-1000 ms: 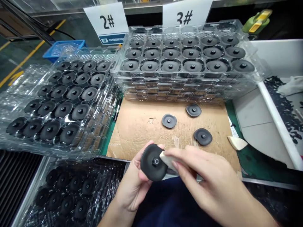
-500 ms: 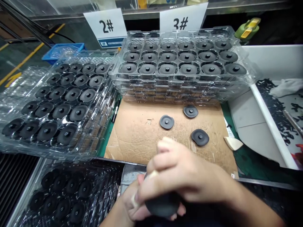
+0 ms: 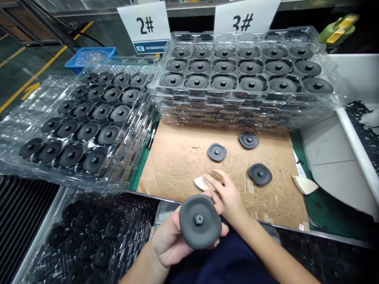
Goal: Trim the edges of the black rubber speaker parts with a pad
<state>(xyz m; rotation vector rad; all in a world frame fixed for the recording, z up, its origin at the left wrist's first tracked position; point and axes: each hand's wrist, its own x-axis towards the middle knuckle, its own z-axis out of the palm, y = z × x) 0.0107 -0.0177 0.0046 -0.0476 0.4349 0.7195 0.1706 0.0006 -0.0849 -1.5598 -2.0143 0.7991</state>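
A dark grey rounded disc point(image 3: 200, 223) with a small central hub faces up in my left hand point(image 3: 171, 242), whose fingers wrap beneath it. Just beyond it, my right hand point(image 3: 226, 193) has its fingers on a small cream-white wedge point(image 3: 204, 183) over the cardboard. Some of the right fingers lie close to the disc's upper right edge. Three similar discs rest on the cardboard: one near the middle point(image 3: 217, 152), one behind it to the right point(image 3: 249, 140) and one farther right point(image 3: 259, 174).
Stacked clear trays point(image 3: 237, 96) full of discs stand at the back, with more trays at left point(image 3: 114, 161) and lower left point(image 3: 118, 252). Another cream wedge point(image 3: 304, 185) lies right of the cardboard point(image 3: 174, 165). A white bin point(image 3: 358, 146) stands at far right.
My hands have moved apart. The disc in my left hand now shows its hub side. My right hand has moved forward with the cream wedge, and the whole view has shifted slightly.
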